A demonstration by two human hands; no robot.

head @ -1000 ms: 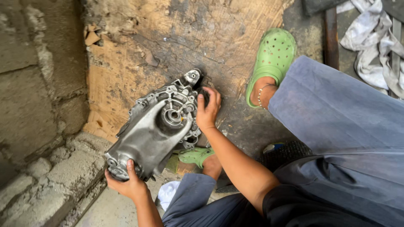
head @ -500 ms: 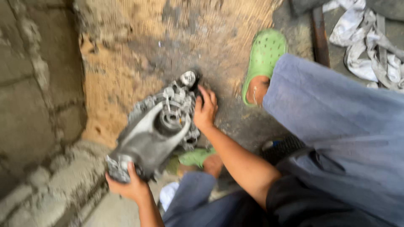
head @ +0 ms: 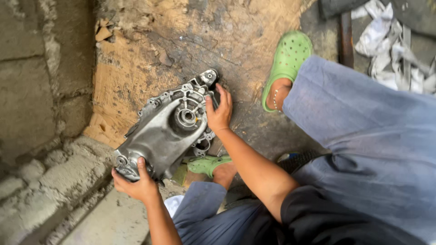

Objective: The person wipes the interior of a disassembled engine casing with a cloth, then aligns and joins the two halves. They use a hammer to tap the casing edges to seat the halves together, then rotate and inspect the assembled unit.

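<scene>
A grey cast-metal engine casing (head: 164,131) lies tilted over worn, oil-stained cardboard (head: 136,59) on the ground. It has a round hub with a central hole and ribbed flanges with bolt holes. My left hand (head: 135,183) grips its narrow near end from below. My right hand (head: 219,113) holds the far right edge beside the hub, fingers wrapped on the rim.
A rough concrete block wall (head: 32,90) and ledge run along the left. My feet wear green clogs, one far (head: 287,63) and one near (head: 206,163), and my legs are in blue trousers (head: 363,131). Crumpled white rags (head: 390,50) lie at the top right.
The casing and both hands keep their hold. The view shook and shifted slightly; the casing sits almost where it was.
</scene>
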